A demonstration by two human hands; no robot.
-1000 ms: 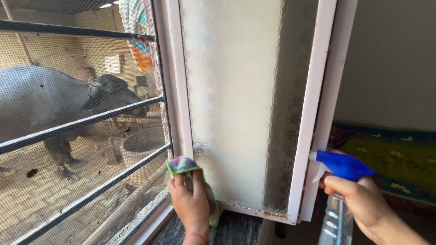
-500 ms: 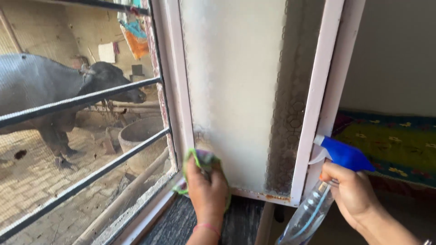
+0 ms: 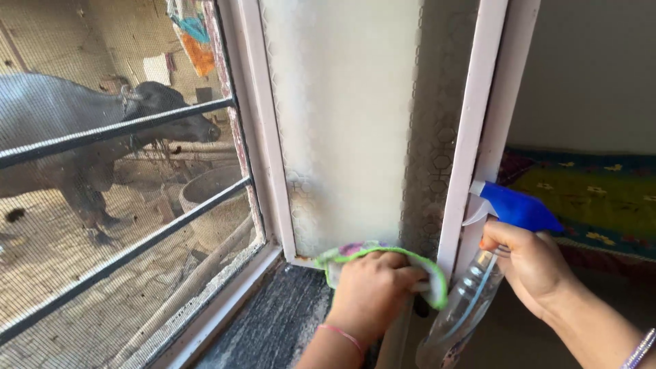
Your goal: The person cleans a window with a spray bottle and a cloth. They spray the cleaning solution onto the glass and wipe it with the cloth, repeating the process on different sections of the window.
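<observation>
A pale wall stands at the right of the head view, and below it lies a green and dark patterned bedcover point(image 3: 594, 198); at the left a wire mesh screen point(image 3: 102, 225) with dark horizontal bars looks onto a yard where a dark buffalo point(image 3: 75, 137) stands near a round trough point(image 3: 212, 198), with bright cloth point(image 3: 195, 41) hanging behind it. Between them the open window sash point(image 3: 468, 137), painted pale pink, frames a frosted patterned glass pane point(image 3: 342, 123). Half a second ago the left hand point(image 3: 372, 290) pressed the cloth against the lower left corner of the pane; now it has slid along the bottom rail to the lower right corner, just beside the sash's upright, and the green-edged cleaning cloth point(image 3: 430, 270) bunches out from under it on both sides. The fingers are curled down over the cloth, pressing it to the frame — a pink band shows at the wrist. The right hand point(image 3: 529, 263) has kept its place to the right of the sash, closed around the neck of the clear spray bottle point(image 3: 461, 311), whose blue trigger head point(image 3: 512, 207) points left toward the frame; the bottle tilts, its base toward the lower left. Under the left forearm the dark stone sill point(image 3: 273, 321) runs along the foot of the window — the sash's bottom rail is mostly hidden by hand and cloth.
</observation>
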